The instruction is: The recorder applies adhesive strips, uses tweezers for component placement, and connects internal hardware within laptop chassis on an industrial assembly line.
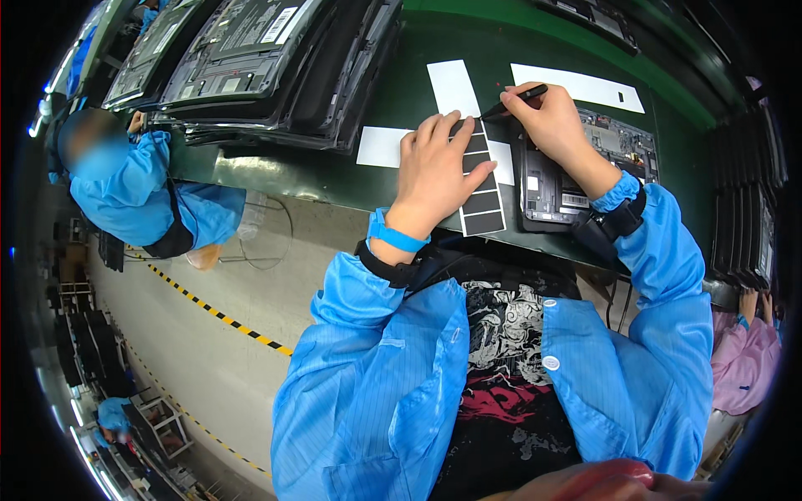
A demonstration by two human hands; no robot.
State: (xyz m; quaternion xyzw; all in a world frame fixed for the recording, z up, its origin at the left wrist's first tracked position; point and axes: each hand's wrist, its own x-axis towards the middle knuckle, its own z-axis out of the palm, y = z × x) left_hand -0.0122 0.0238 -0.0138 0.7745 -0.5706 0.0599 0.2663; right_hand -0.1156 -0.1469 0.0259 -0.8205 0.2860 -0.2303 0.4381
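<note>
A white backing strip of black rectangular stickers (482,203) lies on the green table at its front edge. My left hand (436,171) rests on it, fingers spread, with the thumb across its right side. My right hand (551,125) grips a slim black pen-like tool (522,95); its tip points down at the strip's upper end, beside my left fingertips. Whether the tip touches a sticker is too small to tell. Under my right wrist sits an opened laptop base (543,185), its circuit board showing. White paper pieces (451,83) lie above and beside the strip.
Tall stacks of laptop bases (251,79) stand at the left of the table. Another white strip (576,83) with one small black piece lies at the back. More dark panels (743,234) are stacked at right. A co-worker in blue (125,188) sits at left.
</note>
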